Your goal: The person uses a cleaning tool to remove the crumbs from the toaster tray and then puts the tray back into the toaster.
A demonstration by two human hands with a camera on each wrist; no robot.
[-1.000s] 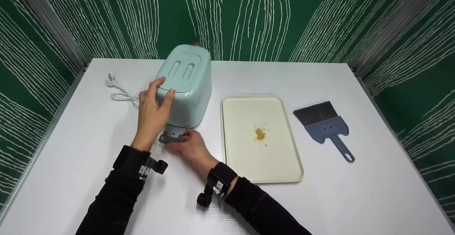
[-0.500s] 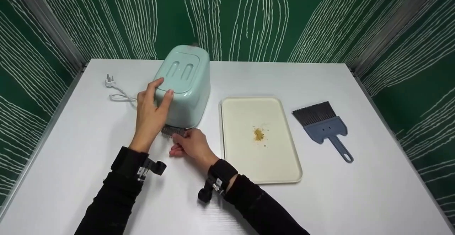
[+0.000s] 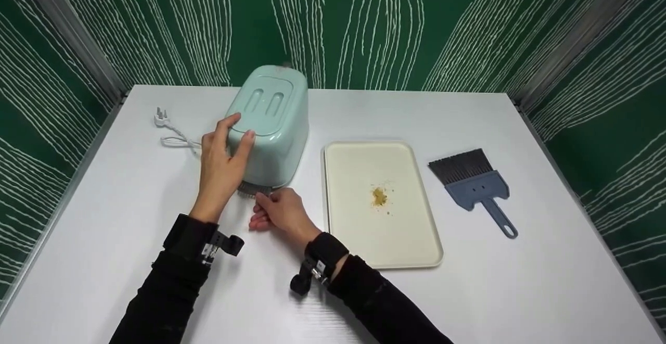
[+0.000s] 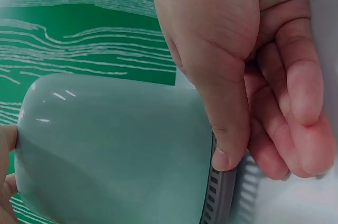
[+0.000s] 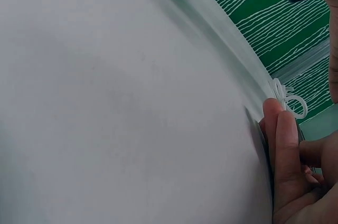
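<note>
A mint-green toaster (image 3: 276, 149) with a cover on top stands at the table's left back. My left hand (image 3: 221, 167) holds its near left corner, index finger and thumb over the top edge. At the toaster's base shows the grey slotted end of a crumb tray (image 3: 253, 190), nearly flush with the body. My right hand (image 3: 283, 209) is low in front of it. In the left wrist view the right thumb (image 4: 224, 145) presses on the slotted crumb tray edge (image 4: 217, 195), while the other fingers (image 4: 311, 145) lie loosely bent below, against nothing.
To the right lies a cream tray (image 3: 382, 250) with a small heap of yellowish crumbs (image 3: 380, 196). Farther right lies a blue-grey brush (image 3: 478, 190) with dark bristles. A white plug (image 3: 162, 118) and looped cord (image 3: 179, 141) lie left of the toaster.
The crumb tray has slid from sticking out in front to almost fully inside the toaster. The right hand has changed from pinching its end to pushing with the thumb. The left hand stays put.
</note>
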